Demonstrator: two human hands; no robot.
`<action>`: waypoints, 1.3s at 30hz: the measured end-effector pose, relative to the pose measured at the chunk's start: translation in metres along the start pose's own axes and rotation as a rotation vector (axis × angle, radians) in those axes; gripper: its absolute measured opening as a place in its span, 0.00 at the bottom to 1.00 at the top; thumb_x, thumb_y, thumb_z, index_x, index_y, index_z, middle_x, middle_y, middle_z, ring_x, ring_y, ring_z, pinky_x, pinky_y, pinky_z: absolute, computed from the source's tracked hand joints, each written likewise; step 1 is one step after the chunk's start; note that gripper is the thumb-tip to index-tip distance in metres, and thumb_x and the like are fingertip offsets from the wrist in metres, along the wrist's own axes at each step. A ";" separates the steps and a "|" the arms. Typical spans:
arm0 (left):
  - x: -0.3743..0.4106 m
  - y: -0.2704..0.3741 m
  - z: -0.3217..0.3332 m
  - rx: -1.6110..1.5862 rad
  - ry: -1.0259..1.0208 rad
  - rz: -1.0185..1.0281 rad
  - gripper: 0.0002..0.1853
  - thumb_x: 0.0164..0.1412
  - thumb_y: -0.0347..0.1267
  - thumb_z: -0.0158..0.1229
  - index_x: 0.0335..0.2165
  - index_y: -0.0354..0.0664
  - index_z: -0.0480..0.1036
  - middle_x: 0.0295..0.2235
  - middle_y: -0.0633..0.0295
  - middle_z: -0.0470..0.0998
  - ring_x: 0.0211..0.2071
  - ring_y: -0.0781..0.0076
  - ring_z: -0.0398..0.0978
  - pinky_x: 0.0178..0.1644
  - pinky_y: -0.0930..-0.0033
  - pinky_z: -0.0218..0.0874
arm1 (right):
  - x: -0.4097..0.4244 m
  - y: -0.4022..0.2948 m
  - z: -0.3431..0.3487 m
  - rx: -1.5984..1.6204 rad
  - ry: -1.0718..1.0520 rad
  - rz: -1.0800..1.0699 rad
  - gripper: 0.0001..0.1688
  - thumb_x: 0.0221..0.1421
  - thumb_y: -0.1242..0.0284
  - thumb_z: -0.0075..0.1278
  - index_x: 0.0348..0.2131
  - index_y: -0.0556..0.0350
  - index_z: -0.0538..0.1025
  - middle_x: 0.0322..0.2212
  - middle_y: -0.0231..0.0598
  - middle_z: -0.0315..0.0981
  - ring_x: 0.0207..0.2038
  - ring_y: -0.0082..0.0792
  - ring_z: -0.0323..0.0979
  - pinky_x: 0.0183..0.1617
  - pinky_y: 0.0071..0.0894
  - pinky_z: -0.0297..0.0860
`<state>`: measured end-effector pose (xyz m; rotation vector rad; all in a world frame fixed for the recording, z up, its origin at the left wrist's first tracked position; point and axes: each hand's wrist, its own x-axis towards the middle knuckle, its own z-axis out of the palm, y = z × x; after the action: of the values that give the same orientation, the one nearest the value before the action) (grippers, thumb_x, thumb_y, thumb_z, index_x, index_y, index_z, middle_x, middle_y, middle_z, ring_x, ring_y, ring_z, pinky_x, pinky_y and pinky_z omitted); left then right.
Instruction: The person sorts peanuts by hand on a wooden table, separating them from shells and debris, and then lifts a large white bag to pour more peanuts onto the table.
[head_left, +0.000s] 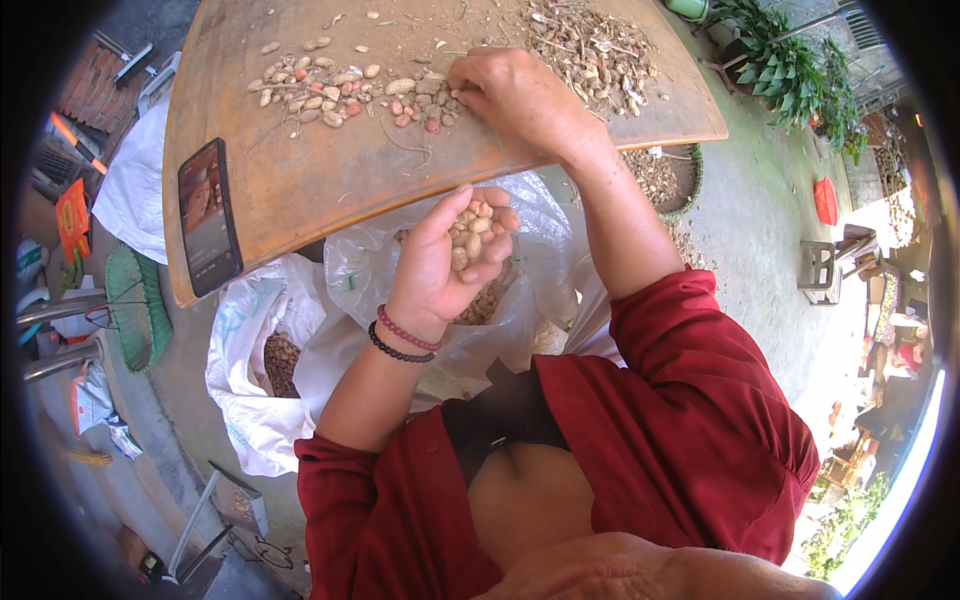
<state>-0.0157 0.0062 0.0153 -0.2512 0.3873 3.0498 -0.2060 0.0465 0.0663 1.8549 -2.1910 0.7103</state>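
Observation:
Peanuts in their shells fill my left hand (454, 255), which is cupped palm up below the table's near edge, over an open clear plastic bag (367, 259) of peanuts. On the wooden tabletop (300, 187), my right hand (502, 94) has its fingertips bent down at the right side of a small pile of dark peanuts (431, 97); whether it pinches one is hidden. Left of that pile lie loose peanuts (307, 86), some reddish. A heap of broken shells and debris (600, 56) lies beyond my right wrist.
A smartphone (210, 217) lies at the table's left edge. Below are a white woven sack (247, 420) with dark contents and a green basket (135, 315). A round basket (694, 180) of debris stands under the table's right side. Stools (821, 266) stand farther right.

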 end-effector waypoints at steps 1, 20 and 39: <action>0.000 0.000 0.000 0.000 0.000 -0.002 0.19 0.65 0.39 0.40 0.38 0.34 0.70 0.29 0.53 0.71 0.23 0.74 0.67 0.13 0.85 0.50 | 0.000 0.006 0.000 0.025 -0.001 -0.033 0.06 0.47 0.75 0.50 0.28 0.57 0.76 0.24 0.44 0.74 0.30 0.45 0.74 0.34 0.40 0.70; -0.002 -0.003 0.003 0.014 0.008 -0.031 0.19 0.64 0.40 0.41 0.37 0.34 0.70 0.30 0.53 0.72 0.21 0.74 0.67 0.13 0.85 0.50 | -0.012 0.030 -0.027 0.161 -0.262 -0.001 0.08 0.40 0.83 0.52 0.27 0.60 0.75 0.32 0.39 0.71 0.35 0.38 0.71 0.38 0.31 0.68; 0.002 -0.003 0.000 0.030 0.025 -0.033 0.19 0.64 0.40 0.41 0.36 0.34 0.70 0.29 0.54 0.73 0.22 0.75 0.68 0.12 0.85 0.51 | -0.012 0.021 -0.031 -0.155 -0.167 0.204 0.09 0.44 0.75 0.54 0.30 0.59 0.77 0.22 0.42 0.74 0.26 0.36 0.73 0.32 0.30 0.69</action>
<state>-0.0173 0.0092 0.0143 -0.2909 0.4255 3.0091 -0.2284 0.0737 0.0831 1.6866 -2.4883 0.4152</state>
